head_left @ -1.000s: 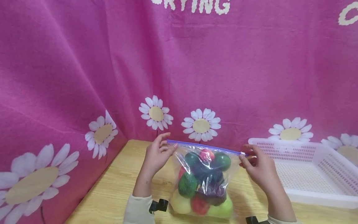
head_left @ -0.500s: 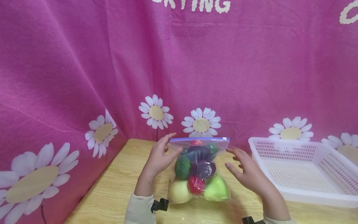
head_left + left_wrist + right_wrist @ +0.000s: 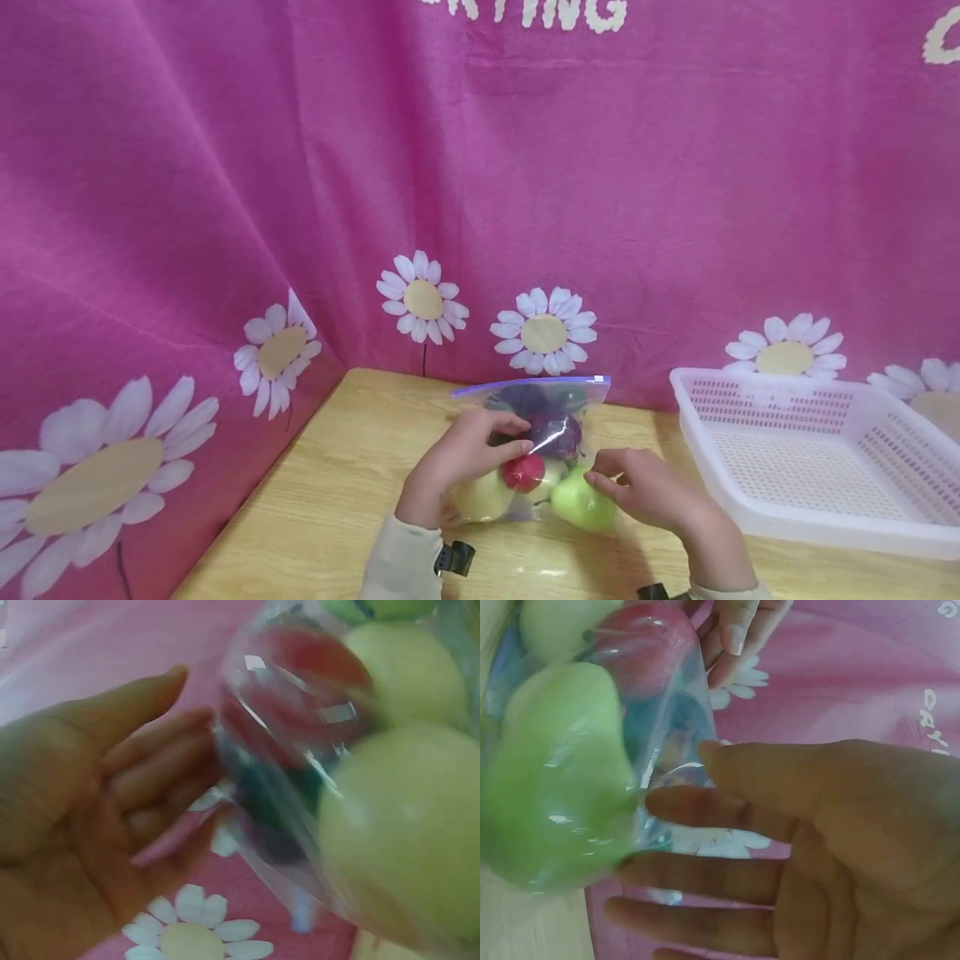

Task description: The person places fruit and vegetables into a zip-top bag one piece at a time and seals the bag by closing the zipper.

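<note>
A clear zip bag with a purple-blue top strip stands on the table, packed with several fruits. Through the plastic show a green pear, a red fruit, a pale yellow fruit and a dark purple one. My left hand is at the bag's left front, fingers loosely bent; the left wrist view shows nothing gripped. At the right side, my right hand has its fingertips by the pear. Its fingers look extended in the right wrist view; firm contact cannot be told.
To the right stands a white perforated plastic basket on the wooden table. Behind hangs a pink cloth printed with white daisies, and it also covers the left side.
Both hands have let go of the bag's zip strip and come down to its lower sides. The bag has settled onto the table, its top lying further back.
</note>
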`<action>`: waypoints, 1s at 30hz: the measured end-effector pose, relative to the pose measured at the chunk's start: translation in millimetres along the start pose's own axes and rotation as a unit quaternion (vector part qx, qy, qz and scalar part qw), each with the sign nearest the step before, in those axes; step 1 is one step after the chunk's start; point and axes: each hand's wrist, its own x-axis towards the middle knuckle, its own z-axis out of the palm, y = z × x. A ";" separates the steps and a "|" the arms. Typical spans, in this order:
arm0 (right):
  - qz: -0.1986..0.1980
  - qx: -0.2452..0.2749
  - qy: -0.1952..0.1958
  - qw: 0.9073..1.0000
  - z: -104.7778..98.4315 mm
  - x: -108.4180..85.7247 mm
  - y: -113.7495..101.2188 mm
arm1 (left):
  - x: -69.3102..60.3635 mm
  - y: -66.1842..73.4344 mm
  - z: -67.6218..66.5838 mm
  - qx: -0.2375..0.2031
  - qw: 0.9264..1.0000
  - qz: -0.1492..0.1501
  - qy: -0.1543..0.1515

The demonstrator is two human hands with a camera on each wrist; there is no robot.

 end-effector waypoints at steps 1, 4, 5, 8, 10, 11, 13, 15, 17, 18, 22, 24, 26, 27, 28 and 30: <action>0.007 -0.004 0.002 1.000 -1.0 -0.7 0.8 | 1.1 -0.2 0.3 0.004 1.000 0.005 0.016; 0.013 -0.026 0.052 0.998 -1.0 -0.5 0.4 | 2.9 -3.1 2.7 0.039 0.997 0.004 0.063; 0.013 -0.035 0.079 0.996 -0.3 0.1 -0.6 | 3.1 -4.8 4.2 0.054 0.996 -0.004 0.070; -0.001 -0.051 0.150 0.987 2.7 3.6 -4.1 | 3.6 -6.9 10.2 0.079 0.995 -0.020 0.058; -0.021 -0.052 0.163 0.985 4.9 6.2 -6.1 | 4.6 -4.7 15.1 0.094 0.995 -0.015 0.034; -0.030 -0.051 0.158 0.986 6.0 7.5 -7.0 | 5.3 -2.4 17.3 0.107 0.994 -0.007 0.023; -0.038 -0.060 0.136 0.988 7.7 9.1 -8.3 | 6.7 4.1 20.5 0.133 0.991 0.007 0.003; -0.029 -0.072 0.102 0.992 8.0 9.0 -8.8 | 7.2 10.8 21.3 0.157 0.987 0.014 -0.022; -0.013 -0.086 0.069 0.994 5.9 7.0 -8.0 | 6.7 17.3 19.8 0.157 0.987 0.013 -0.043; -0.005 -0.096 0.058 0.994 4.1 5.4 -6.9 | 6.7 19.9 18.5 0.147 0.987 0.012 -0.055; 0.003 -0.095 0.051 0.994 -5.0 -2.9 -0.4 | 7.7 24.2 14.6 0.100 0.992 0.024 -0.070; -0.007 -0.089 0.058 0.994 -8.9 -6.2 1.9 | 7.9 22.5 14.6 0.091 0.994 0.021 -0.063; -0.023 -0.072 0.061 0.995 -10.6 -7.6 1.2 | 6.3 18.5 13.6 0.087 0.995 0.003 -0.052; -0.033 -0.069 0.064 0.995 -10.2 -7.1 0.0 | 4.4 16.0 12.1 0.082 0.995 -0.015 -0.048; -0.043 -0.063 0.065 0.995 -9.1 -5.7 -2.0 | 1.8 13.1 9.8 0.076 0.995 -0.039 -0.043; -0.065 -0.052 0.063 0.995 -4.9 -1.8 -7.7 | -3.8 6.0 3.6 0.061 0.994 -0.083 -0.037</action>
